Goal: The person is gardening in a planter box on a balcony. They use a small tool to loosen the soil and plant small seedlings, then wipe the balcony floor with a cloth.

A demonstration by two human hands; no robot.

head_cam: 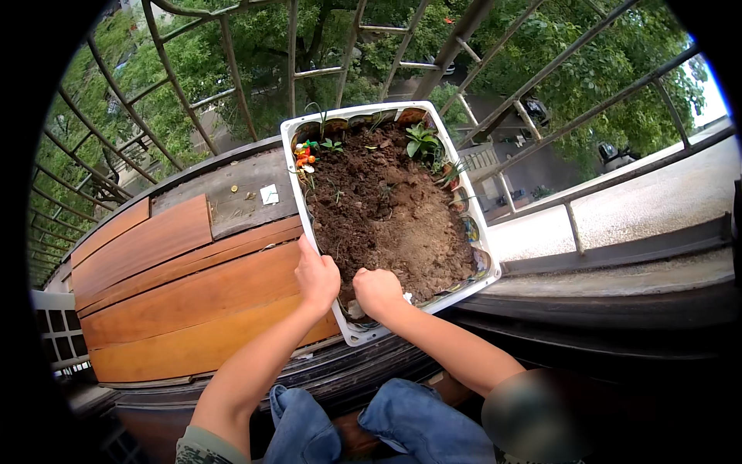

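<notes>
A white plastic crate (487, 232) used as a planter stands before me, lined with printed sheets and filled with dark brown soil (353, 191). A drier, lighter patch of soil lies towards its right side. My left hand (317, 275) grips the crate's left rim near the front corner. Over the soil at the near left corner, my right hand (377, 291) is curled into a fist; its fingertips and anything inside are hidden. A pale flat piece (355, 310) lies just below that fist. Leafy green seedlings (421, 141) grow at the far right corner. Small colourful toy figures (305, 155) sit at the far left.
Wooden boards (191, 296) cover the ledge left of the crate, with a white paper scrap (269, 195) beyond them. Metal railing bars (232, 75) enclose the far side. A dark window track (371, 362) runs between the crate and my knees. A white plastic basket (55, 330) stands far left.
</notes>
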